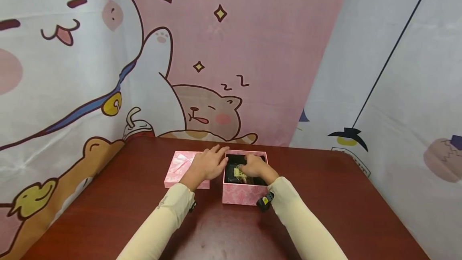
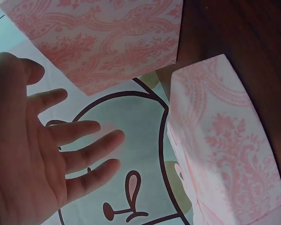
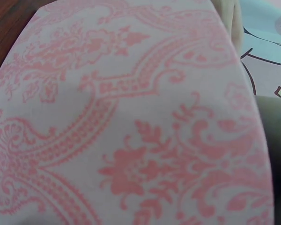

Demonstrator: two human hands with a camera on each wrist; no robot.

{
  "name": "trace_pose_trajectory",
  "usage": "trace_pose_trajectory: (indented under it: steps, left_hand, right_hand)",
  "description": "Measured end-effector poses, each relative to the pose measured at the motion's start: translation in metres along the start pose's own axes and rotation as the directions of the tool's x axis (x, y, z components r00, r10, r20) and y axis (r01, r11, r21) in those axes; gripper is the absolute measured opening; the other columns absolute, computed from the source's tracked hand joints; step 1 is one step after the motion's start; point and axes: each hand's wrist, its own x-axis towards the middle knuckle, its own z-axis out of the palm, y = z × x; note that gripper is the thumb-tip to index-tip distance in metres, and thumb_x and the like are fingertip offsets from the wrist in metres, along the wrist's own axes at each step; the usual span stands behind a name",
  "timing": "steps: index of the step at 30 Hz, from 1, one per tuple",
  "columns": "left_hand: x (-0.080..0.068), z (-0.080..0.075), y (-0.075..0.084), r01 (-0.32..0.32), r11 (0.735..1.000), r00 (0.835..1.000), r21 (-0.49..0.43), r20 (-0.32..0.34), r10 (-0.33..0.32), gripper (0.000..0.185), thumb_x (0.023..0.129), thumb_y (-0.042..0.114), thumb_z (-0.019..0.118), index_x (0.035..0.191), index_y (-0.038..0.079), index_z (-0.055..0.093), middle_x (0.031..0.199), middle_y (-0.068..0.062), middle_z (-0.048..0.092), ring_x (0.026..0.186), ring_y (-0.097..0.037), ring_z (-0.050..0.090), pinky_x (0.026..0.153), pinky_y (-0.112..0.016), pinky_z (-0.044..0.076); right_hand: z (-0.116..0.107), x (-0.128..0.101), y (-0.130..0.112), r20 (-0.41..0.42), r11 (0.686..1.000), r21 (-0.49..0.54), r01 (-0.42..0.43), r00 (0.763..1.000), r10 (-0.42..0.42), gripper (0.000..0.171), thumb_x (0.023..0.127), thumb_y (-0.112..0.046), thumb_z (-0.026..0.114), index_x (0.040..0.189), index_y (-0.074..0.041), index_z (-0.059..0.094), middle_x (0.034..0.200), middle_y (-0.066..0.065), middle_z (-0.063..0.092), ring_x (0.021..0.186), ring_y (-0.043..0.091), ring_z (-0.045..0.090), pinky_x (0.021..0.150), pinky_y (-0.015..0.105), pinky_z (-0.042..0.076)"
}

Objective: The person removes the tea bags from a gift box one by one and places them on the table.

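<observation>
dark red-brown table [image 1: 325,196] runs under both forearms, with a cartoon-print cloth backdrop [image 1: 72,71] hung behind it well beyond the fingertips. pink patterned box [image 1: 241,193] stands open on the table just in front of the right wrist, its dark inside facing up; the right wrist view is filled by its pink damask wall [image 3: 131,122]. pink lid [image 1: 179,166] with a bow lies flat just left of the box, partly under the left palm; in the left wrist view lid [image 2: 98,37] and box wall [image 2: 225,145] sit just past the spread fingertips. left hand [image 1: 209,163] rests over the lid's right edge, fingers straight and spread apart, tips reaching to the box's far left corner, holding nothing; the left wrist view shows the same hand [image 2: 33,159] with open palm and fingers [image 2: 89,152] apart. right hand [image 1: 257,167] is down inside the box, fingers curled over a small pale item [image 1: 240,173] lying on the dark lining just at the fingertips; whether they actually pinch it cannot be told.
</observation>
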Motion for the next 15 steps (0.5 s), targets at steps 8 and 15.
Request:
trace_pose_trajectory:
  steps: [8, 15]
  left_hand:
    - [-0.0006, 0.0018, 0.0003, 0.007, 1.0, 1.0, 0.002, 0.013, -0.007, 0.053, 0.103, 0.048, 0.035, 0.152, 0.027, 0.039, 0.151, -0.014, 0.044, 0.124, -0.04, 0.053, 0.097, -0.056, 0.044]
    - [-0.002, 0.0002, 0.0022, -0.005, 1.0, 1.0, -0.015, 0.016, 0.005, 0.054, 0.102, 0.047, 0.036, 0.151, 0.024, 0.04, 0.15, -0.017, 0.044, 0.124, -0.042, 0.053, 0.098, -0.057, 0.044]
  right_hand:
    - [0.0011, -0.0022, -0.0032, 0.002, 0.999, 0.013, -0.043, 0.999, 0.043, 0.045, 0.088, -0.02, 0.063, 0.12, 0.01, 0.055, 0.105, 0.017, 0.059, 0.086, 0.028, 0.055, 0.076, 0.042, 0.047]
    - [0.0031, -0.0031, -0.0037, -0.001, 0.997, 0.054, -0.046, 0.999, 0.046, 0.039, 0.086, -0.018, 0.064, 0.113, 0.008, 0.055, 0.097, 0.014, 0.057, 0.083, 0.027, 0.054, 0.072, 0.04, 0.045]
